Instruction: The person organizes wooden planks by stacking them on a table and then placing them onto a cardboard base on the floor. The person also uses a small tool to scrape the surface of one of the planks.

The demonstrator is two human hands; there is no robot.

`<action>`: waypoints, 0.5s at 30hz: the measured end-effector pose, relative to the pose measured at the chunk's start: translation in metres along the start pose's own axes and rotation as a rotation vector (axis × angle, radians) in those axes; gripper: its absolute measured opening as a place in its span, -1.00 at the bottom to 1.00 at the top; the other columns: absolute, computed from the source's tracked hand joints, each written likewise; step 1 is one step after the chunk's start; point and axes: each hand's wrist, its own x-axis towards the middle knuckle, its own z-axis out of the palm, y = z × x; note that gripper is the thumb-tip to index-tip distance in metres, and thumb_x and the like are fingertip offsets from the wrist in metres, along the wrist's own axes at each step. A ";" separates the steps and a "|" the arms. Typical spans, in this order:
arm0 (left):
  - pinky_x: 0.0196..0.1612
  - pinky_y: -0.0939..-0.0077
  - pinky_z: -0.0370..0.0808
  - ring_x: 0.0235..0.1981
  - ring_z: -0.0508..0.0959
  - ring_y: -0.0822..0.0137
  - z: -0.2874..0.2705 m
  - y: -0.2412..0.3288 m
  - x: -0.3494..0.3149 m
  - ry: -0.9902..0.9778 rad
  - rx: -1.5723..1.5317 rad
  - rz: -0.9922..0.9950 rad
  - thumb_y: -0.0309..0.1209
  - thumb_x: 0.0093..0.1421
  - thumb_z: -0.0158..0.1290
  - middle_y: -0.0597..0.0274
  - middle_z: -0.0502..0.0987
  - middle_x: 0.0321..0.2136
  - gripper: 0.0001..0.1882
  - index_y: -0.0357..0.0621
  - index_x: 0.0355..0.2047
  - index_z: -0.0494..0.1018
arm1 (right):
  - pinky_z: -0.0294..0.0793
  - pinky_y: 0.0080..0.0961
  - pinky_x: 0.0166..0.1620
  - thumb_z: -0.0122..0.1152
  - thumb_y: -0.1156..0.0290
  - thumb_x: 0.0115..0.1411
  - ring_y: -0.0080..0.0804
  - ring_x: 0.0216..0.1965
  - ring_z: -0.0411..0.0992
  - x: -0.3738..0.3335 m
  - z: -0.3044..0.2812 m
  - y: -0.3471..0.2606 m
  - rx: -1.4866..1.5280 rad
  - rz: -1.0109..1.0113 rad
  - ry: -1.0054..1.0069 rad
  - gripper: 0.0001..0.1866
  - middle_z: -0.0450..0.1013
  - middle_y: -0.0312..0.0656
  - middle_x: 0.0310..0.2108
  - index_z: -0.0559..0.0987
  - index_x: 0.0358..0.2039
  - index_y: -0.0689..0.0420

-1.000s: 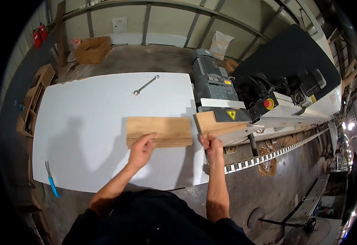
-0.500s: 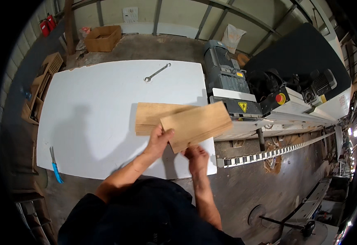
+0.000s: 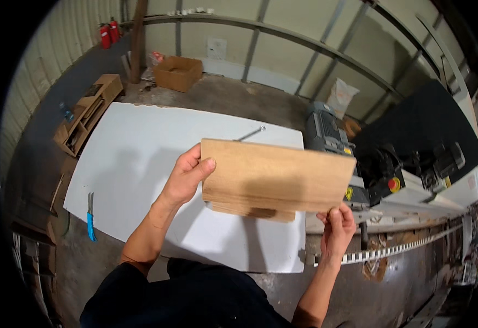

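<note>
A light brown wooden board (image 3: 277, 172) is held up above the white table, its broad face toward me. My left hand (image 3: 187, 175) is closed on its left end, the thumb lying on the face. At the lower right corner, my right hand (image 3: 338, 221) pinches the board's edge between thumb and fingers. Beneath it, more wooden board (image 3: 250, 211) lies on the white table (image 3: 135, 175), mostly hidden by the raised one. Behind the raised board, a wrench (image 3: 254, 133) shows only its far end.
Scissors with a blue handle (image 3: 90, 224) lie at the table's left edge. To the right stands a machine with a grey motor (image 3: 326, 128), a red button (image 3: 394, 185) and a toothed rail (image 3: 392, 251). A cardboard box (image 3: 178, 74) sits on the floor beyond the table.
The board has come up closer to me and turned nearly level. My right hand has moved from its lower edge to the lower right corner. The whole view has shifted.
</note>
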 end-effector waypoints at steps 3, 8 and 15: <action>0.02 0.52 0.36 -0.11 0.44 0.49 -0.009 0.013 -0.005 0.001 0.081 0.034 -0.38 0.26 -0.01 0.25 0.50 -0.14 -0.66 -0.31 0.00 0.36 | 0.55 -0.56 -0.37 0.23 0.46 0.16 -0.50 -0.51 0.48 -0.005 0.000 0.008 -0.035 0.004 -0.050 -0.79 0.52 -0.17 -0.45 0.51 -0.25 0.32; -0.04 0.55 0.39 -0.16 0.46 0.51 -0.009 0.027 -0.012 0.025 0.128 0.072 -0.37 0.26 0.00 0.25 0.51 -0.17 -0.67 -0.32 -0.04 0.37 | 0.57 -0.55 -0.41 0.21 0.43 0.18 -0.47 -0.53 0.50 -0.002 0.002 0.015 -0.043 -0.006 -0.113 -0.82 0.52 -0.19 -0.47 0.51 -0.25 0.24; -0.05 0.56 0.40 -0.16 0.46 0.51 -0.009 0.028 -0.016 0.013 0.158 0.108 -0.39 0.26 0.00 0.26 0.51 -0.18 -0.68 -0.33 -0.04 0.37 | 0.55 -0.58 -0.40 0.22 0.40 0.18 -0.49 -0.51 0.50 0.000 0.003 0.014 -0.063 -0.020 -0.118 -0.81 0.53 -0.20 -0.48 0.51 -0.25 0.23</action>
